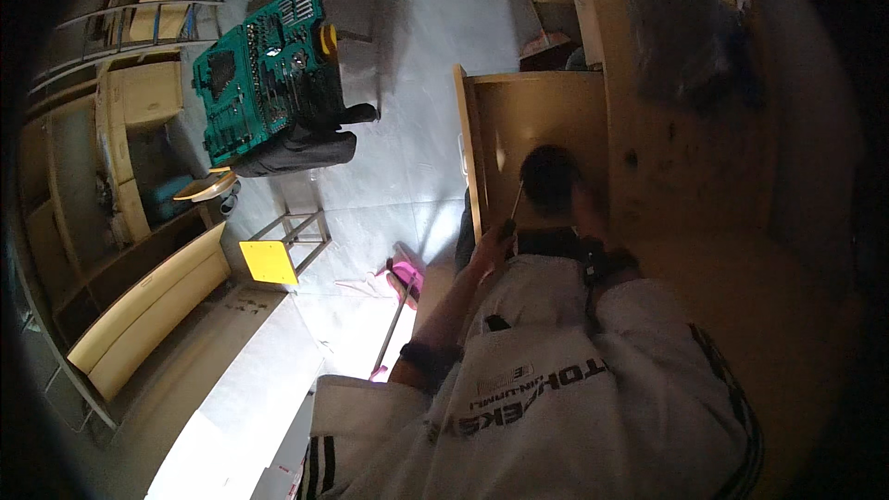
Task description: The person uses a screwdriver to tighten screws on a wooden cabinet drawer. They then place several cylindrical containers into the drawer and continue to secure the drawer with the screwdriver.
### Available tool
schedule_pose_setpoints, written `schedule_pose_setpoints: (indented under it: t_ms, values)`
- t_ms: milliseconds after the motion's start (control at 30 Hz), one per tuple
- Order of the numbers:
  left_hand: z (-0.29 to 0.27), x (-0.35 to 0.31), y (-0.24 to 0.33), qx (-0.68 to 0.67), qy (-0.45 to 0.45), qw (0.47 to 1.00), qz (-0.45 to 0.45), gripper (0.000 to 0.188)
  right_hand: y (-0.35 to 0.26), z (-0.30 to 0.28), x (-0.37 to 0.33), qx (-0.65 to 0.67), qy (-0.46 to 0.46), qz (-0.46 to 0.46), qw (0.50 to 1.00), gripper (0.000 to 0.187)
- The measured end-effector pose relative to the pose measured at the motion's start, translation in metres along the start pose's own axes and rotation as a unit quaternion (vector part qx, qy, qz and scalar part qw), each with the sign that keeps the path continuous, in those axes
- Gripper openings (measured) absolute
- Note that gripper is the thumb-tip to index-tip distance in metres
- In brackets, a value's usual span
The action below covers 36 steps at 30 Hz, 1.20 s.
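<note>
An open wooden drawer [546, 111] stands out from a wooden cabinet, its front panel and pale handle facing left. My left hand [493, 245] is closed around the dark handle of what looks like a screwdriver [518, 201], its thin shaft pointing up into the drawer. A dark round shape [548, 176] lies at the shaft's tip; shadow hides what it is. Just right of that shape is my right hand [589, 211], deep in shade, so its fingers cannot be made out.
To the left, a green tool case [231, 93] full of sockets lies open on a dark chair [306, 150]. Below it stands a yellow-topped stool [270, 262]. A pink dustpan [406, 278] is on the tiled floor beside a long stick. A cushioned bench [153, 306] runs along the left.
</note>
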<state>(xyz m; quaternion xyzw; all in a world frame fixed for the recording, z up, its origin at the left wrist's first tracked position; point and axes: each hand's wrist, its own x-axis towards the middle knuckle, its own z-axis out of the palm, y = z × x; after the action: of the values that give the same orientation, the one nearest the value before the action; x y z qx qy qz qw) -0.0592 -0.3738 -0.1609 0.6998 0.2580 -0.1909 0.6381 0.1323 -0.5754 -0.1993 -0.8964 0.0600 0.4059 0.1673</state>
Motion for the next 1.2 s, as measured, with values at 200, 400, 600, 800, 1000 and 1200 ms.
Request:
schedule_pose_setpoints:
  t_ms: [200,400,600,800,1000,1200]
  values:
    - [-0.024,-0.027,0.008,0.054,-0.028,0.994,-0.093,0.047,-0.007,0.002,0.016,0.016,0.060,0.017,0.998,0.046]
    - [-0.036,-0.023,-0.031,-0.060,-0.018,0.978,-0.198,0.051,-0.028,-0.015,0.048,0.054,0.091,0.044,0.993,0.046]
    - [-0.039,-0.012,0.007,0.047,-0.048,0.995,-0.071,0.046,-0.035,-0.026,0.052,0.101,0.099,0.069,0.988,0.045]
    - [-0.031,0.031,0.064,0.179,-0.104,0.973,-0.104,0.036,-0.057,-0.033,0.068,0.197,0.108,0.115,0.968,0.044]
    - [-0.017,0.066,0.053,0.063,-0.029,0.995,-0.073,0.028,-0.079,-0.034,0.084,0.325,0.099,0.137,0.930,0.044]
    - [0.001,0.113,0.071,-0.204,-0.085,0.958,-0.181,0.031,-0.065,-0.028,0.040,0.428,-0.051,0.134,0.893,0.043]
